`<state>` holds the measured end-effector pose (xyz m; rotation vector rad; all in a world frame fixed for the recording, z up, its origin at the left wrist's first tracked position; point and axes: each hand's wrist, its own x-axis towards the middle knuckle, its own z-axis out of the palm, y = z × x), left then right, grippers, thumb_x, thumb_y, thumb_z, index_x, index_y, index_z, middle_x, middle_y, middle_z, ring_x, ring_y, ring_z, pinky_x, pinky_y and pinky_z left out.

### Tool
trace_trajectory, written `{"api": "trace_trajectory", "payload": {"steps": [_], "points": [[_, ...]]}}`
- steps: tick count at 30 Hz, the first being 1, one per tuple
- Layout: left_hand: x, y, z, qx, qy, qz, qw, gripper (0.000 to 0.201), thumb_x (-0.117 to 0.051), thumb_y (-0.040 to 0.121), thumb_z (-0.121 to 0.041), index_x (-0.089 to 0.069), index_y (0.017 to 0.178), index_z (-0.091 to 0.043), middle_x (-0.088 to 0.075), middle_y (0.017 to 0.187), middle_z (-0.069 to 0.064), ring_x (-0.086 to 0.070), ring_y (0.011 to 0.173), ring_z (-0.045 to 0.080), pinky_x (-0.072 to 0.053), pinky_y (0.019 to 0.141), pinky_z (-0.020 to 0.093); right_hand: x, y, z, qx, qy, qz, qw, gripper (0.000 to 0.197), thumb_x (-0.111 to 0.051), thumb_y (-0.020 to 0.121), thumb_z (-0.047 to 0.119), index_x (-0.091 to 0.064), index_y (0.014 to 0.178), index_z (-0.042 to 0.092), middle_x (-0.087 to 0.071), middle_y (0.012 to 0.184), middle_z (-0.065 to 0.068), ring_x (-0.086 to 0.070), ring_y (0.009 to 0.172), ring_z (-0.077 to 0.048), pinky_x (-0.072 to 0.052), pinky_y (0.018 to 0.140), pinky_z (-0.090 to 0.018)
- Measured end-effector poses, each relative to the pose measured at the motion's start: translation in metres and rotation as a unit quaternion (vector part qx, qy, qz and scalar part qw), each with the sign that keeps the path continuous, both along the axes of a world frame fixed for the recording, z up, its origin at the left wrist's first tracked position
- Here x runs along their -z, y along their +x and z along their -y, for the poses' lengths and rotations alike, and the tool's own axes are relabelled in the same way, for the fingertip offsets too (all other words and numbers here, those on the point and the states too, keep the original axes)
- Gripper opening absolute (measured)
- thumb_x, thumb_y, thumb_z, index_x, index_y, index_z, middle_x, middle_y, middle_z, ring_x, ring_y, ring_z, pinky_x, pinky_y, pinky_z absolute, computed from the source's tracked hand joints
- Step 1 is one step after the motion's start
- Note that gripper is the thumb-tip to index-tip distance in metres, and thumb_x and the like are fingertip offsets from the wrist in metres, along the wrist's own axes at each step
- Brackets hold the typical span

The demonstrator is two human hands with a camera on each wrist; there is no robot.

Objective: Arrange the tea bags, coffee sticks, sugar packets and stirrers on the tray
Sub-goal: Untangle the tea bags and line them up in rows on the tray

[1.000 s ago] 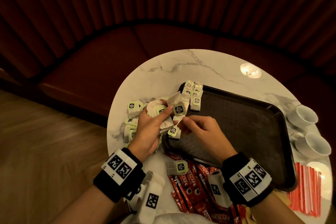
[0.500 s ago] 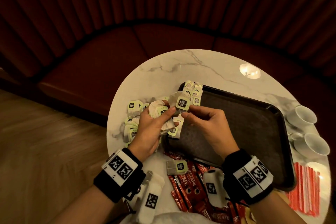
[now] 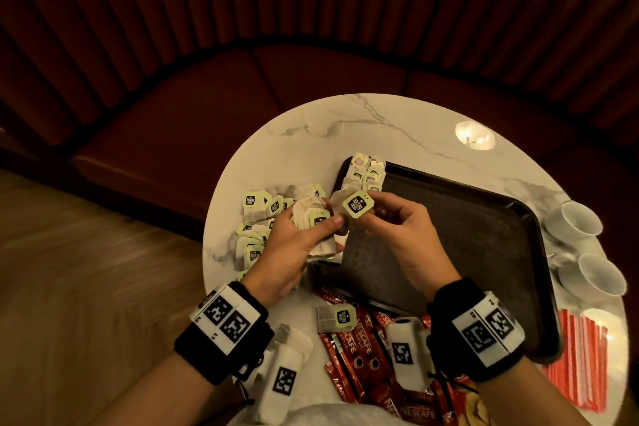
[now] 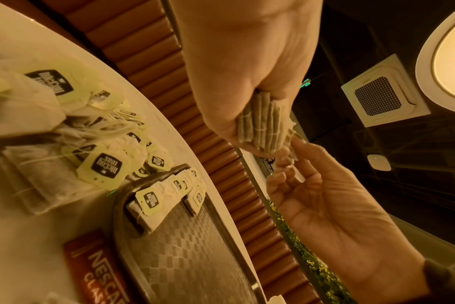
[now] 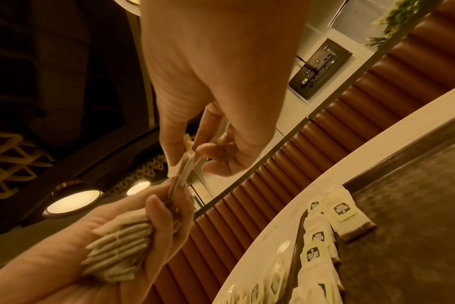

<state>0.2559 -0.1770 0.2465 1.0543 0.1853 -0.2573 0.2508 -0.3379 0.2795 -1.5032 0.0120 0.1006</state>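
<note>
Step in hand, as judged: sorting tea bags onto the tray; coffee, sugar and stirrers not yet begun. Left hand is clenched round a stack of tea bags, held above the table's left side near the tray's left rim; left wrist view shows their folded edges packed side by side, thin string wound across. Right hand pinches a single tea bag between thumb and fingertips, its pale green tag face-up, held in the air over the tray's near-left corner, and touching the top of the left hand's stack. Row of tea bags already lies in the tray's far-left corner, overlapping like shingles. Loose tea bags remain heaped on the marble table left of the tray; one stray tea bag rests on the coffee sticks at the near edge. Red-striped stirrers lie at the right, two white cups beyond them. Sugar packets: cannot identify for certain. Next move likely calls for freeing the pinched bag from its neighbours' strings, then laying it flat against the row, tag up. Materials: bags are soft, porous paper, limp, light, prone to snagging; tags stiff card; tray dark, rigid, textured base with raised rim; sticks glossy foil.
</note>
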Motion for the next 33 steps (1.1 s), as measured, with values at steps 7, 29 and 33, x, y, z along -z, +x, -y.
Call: {"api": "trace_trajectory", "payload": {"steps": [7, 29, 33], "points": [[-0.0006, 0.0018, -0.0014, 0.035, 0.062, 0.021, 0.997, 0.02, -0.068, 0.086, -0.006, -0.069, 0.105, -0.009, -0.075, 0.094, 0.011, -0.071, 0.084, 0.023, -0.059, 0.059, 0.034, -0.0027, -0.0035, -0.0018, -0.003, 0.005, 0.017, 1.0, 0.015, -0.064, 0.087, 0.01, -0.074, 0.089, 0.021, -0.077, 0.087, 0.006, -0.072, 0.083, -0.004, -0.052, 0.073, -0.014], [-0.0058, 0.0069, -0.003, 0.053, 0.219, 0.183, 0.957, 0.01, -0.064, 0.083, -0.027, -0.071, 0.088, -0.02, -0.072, 0.079, -0.015, -0.065, 0.079, -0.001, -0.053, 0.075, 0.016, 0.0028, -0.0031, 0.0047, -0.044, -0.049, 0.024, 0.998, 0.009, -0.07, 0.085, 0.013, -0.068, 0.09, 0.005, -0.07, 0.083, -0.002, -0.064, 0.074, -0.009, -0.053, 0.068, -0.019], [-0.0074, 0.0063, -0.0028, 0.049, 0.231, 0.177, 0.955, 0.007, -0.066, 0.089, -0.019, -0.072, 0.09, -0.016, -0.072, 0.081, -0.008, -0.065, 0.076, 0.003, -0.056, 0.069, 0.028, 0.0032, -0.0018, 0.0036, -0.029, -0.073, 0.037, 0.996, 0.015, -0.07, 0.084, 0.021, -0.069, 0.092, 0.007, -0.071, 0.086, -0.006, -0.066, 0.076, -0.011, -0.054, 0.065, -0.02]]}}
